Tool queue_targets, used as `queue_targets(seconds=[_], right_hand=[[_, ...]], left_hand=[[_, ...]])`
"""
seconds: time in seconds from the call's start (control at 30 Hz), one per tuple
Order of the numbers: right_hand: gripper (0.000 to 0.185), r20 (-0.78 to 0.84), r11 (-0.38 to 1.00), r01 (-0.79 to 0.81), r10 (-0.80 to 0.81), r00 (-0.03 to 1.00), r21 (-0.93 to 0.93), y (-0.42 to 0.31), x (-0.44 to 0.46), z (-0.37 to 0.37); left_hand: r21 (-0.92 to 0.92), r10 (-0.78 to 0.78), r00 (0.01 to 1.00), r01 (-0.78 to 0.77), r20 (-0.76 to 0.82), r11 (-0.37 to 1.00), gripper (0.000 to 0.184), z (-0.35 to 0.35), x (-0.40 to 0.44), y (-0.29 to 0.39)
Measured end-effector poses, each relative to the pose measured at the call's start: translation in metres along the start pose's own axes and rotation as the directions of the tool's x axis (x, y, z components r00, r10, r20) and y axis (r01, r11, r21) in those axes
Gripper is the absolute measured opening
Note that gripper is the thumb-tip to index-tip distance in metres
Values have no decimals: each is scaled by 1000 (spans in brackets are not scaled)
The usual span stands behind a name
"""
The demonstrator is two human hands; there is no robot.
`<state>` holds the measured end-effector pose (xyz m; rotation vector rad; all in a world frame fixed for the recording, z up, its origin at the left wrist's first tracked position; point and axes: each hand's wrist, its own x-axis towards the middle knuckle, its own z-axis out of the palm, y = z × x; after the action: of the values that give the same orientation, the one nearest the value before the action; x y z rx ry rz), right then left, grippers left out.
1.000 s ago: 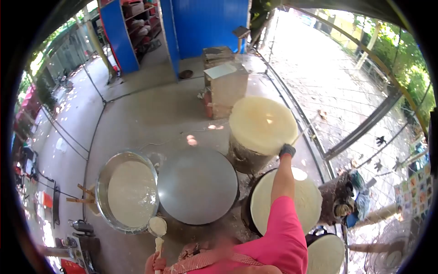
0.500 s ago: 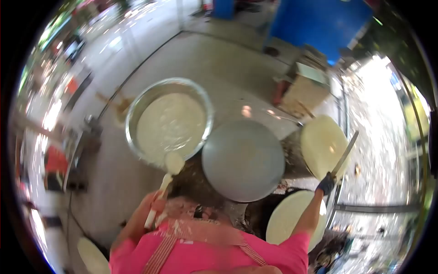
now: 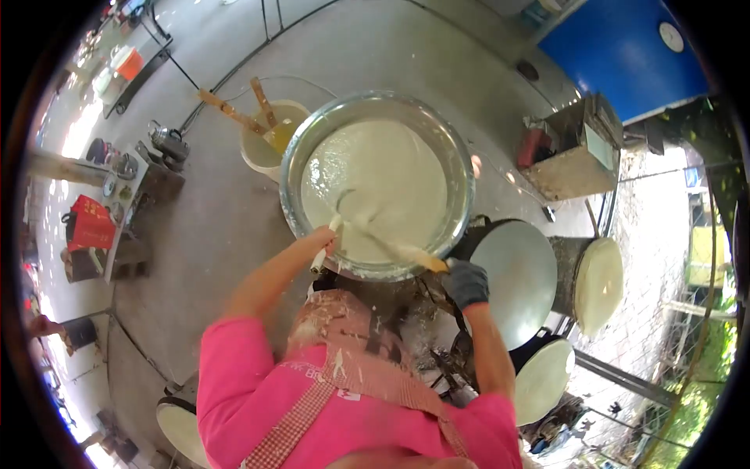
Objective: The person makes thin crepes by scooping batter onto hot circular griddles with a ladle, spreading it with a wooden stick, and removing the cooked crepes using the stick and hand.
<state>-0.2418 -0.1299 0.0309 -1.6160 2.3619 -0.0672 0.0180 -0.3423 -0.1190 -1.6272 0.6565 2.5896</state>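
Observation:
A large metal basin (image 3: 457, 156) of pale batter (image 3: 391, 168) stands in front of me. My left hand (image 3: 319, 241) is closed on the white handle of a ladle (image 3: 333, 227), whose bowl is down in the batter. My right hand (image 3: 467, 283), in a dark glove, grips the end of a long wooden spatula (image 3: 422, 256); its far part lies in the batter near the ladle. Right of the basin sits a round grey griddle (image 3: 516, 281) with a bare surface.
Left behind the basin is a bucket (image 3: 258, 152) with wooden sticks. Pale sheets cover round tops at the right (image 3: 600, 285), lower right (image 3: 544, 381) and lower left (image 3: 183, 430). A box-like stand (image 3: 570, 168) is at the upper right. A kettle (image 3: 168, 139) stands at the left.
The view has turned left toward the basin. My right hand has come from the sheet-covered tops to the basin, bringing the spatula into the batter. The ladle has moved from the rim into the batter.

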Motion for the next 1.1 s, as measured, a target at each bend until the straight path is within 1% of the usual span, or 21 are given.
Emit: queue_targets(seconds=[0.03, 0.17, 0.27, 0.33, 0.37, 0.43, 0.47, 0.5, 0.53, 0.57, 0.6, 0.63, 0.67, 0.73, 0.8, 0.9, 0.93, 0.97, 1.03, 1.07, 1.1], right_hand=[[29, 22, 999, -30, 29, 999, 36, -14, -3, -12], [29, -115, 975, -167, 150, 982, -149, 31, -52, 126], [28, -129, 929, -292, 268, 955, -228, 13, -111, 190], [28, -210, 918, -358, 321, 923, -171, 0, -127, 192], [26, -284, 924, -370, 331, 900, -96, -9, -129, 170], [21, -424, 961, -246, 277, 862, 127, -34, -129, 97], [19, -493, 960, -100, 221, 841, 261, -53, -119, 42], [19, -477, 911, -164, 343, 809, 378, -68, -117, 1], [25, -571, 929, -52, 268, 776, 366, -59, -108, -18], [32, -656, 941, 57, 188, 731, 333, -51, -100, -37], [34, -697, 979, -15, 157, 699, 205, -53, -100, -73], [30, -801, 986, 93, 58, 596, 141, -39, -90, -93], [29, -778, 986, 16, 121, 616, 166, -41, -92, -124], [27, -841, 974, 178, 20, 540, 137, -32, -86, -170], [25, -800, 913, 228, 150, 581, 337, -37, -93, -206], [24, -690, 628, 419, 271, 672, 655, -62, -97, -208], [23, -645, 478, 479, 283, 710, 737, -69, -100, -198], [21, -467, 168, 436, 284, 838, 884, -51, -88, -157], [16, -386, 272, 328, 197, 901, 905, -36, -82, -59], [14, -340, 496, 203, 203, 918, 844, -48, -97, -37], [12, -294, 690, 73, 207, 933, 720, -60, -111, -16]], left_hand=[[2, -48, 999, 48, -7, 999, 9, -7, 12, 1], [-57, -203, 977, 207, 72, 977, 8, -19, 28, -5], [-144, -282, 931, 319, 230, 937, 8, -10, -8, 5], [-186, -226, 905, 307, 361, 933, 9, 10, -60, 22], [-244, -67, 935, 160, 347, 957, 15, 32, -110, 34], [-160, 265, 811, -212, 522, 964, 25, 47, -150, 45], [-114, 237, 825, -208, 514, 971, 33, 68, -195, 61], [-186, 395, 775, -350, 492, 918, 22, 83, -229, 65], [-136, 293, 883, -260, 368, 956, 18, 121, -297, 81], [-122, 334, 848, -312, 412, 942, 10, 130, -320, 89], [-123, 357, 813, -340, 460, 932, 10, 137, -342, 97], [-59, 413, 785, -437, 461, 898, 9, 145, -362, 106], [3, 466, 750, -529, 469, 849, 11, 152, -382, 114], [99, 567, 695, -666, 442, 739, 28, 158, -424, 126], [177, 674, 602, -787, 428, 591, 40, 159, -448, 140], [245, 802, 456, -889, 387, 387, 50, 146, -437, 155], [246, 776, 510, -860, 371, 447, 51, 135, -418, 155], [246, 740, 574, -819, 351, 519, 51, 124, -393, 148], [237, 557, 763, -638, 329, 733, 34, 105, -344, 115], [81, 288, 857, -354, 427, 932, 21, 92, -314, 110], [-31, 11, 845, 6, 534, 999, 9, 80, -291, 108]])
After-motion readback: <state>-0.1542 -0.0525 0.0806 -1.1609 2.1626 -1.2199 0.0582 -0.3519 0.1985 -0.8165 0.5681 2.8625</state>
